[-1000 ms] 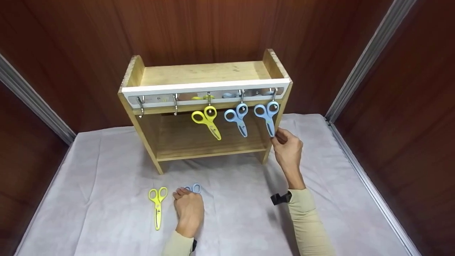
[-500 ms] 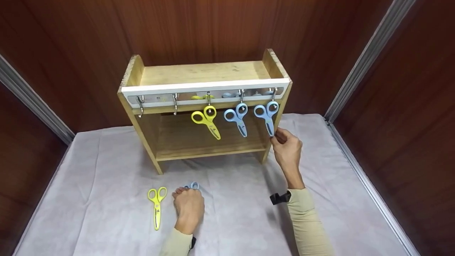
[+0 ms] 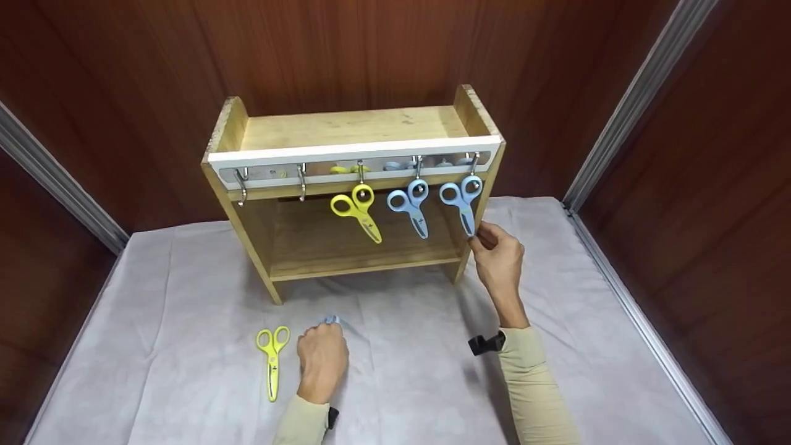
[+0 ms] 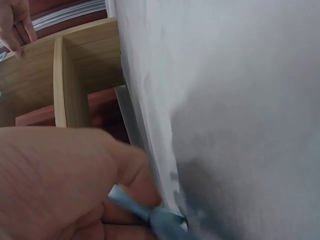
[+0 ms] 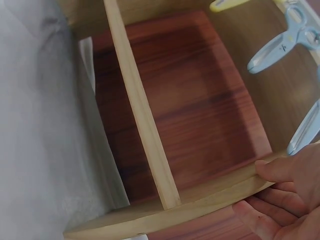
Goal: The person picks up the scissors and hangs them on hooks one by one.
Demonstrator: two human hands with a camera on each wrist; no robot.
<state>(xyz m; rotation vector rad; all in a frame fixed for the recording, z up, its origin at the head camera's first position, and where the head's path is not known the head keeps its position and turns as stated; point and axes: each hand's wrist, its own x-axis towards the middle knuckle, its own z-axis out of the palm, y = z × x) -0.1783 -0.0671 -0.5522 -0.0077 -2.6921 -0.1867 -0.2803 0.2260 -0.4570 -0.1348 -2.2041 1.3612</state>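
The left hand (image 3: 323, 357) is low over the grey cloth (image 3: 401, 377), its fingers curled and pinching a pair of blue scissors (image 4: 167, 225). In the head view the hand itself covers most of them, leaving only part of the handles in sight beyond the knuckles.

The right hand (image 3: 499, 262) grips the side board of the wooden shelf (image 3: 358, 128), thumb on the inner face and fingers round the outside. The tip of the right-hand hanging blue scissors (image 3: 466, 213) comes down just beside the thumb; whether the two touch is hard to tell.

A white rail (image 3: 352, 150) with metal hooks runs along the shelf's front. The middle blue scissors (image 3: 418, 219) and the hanging yellow scissors (image 3: 367, 221) also hang from it by one handle loop each, blades down, partly screening the shelf's open front. Two more hooks (image 3: 303, 182) stick out at the left end.

Another pair of yellow scissors (image 3: 272, 358) lies on the cloth just left of the left hand, handles toward the shelf. A reddish-brown wall (image 3: 371, 55) stands behind.
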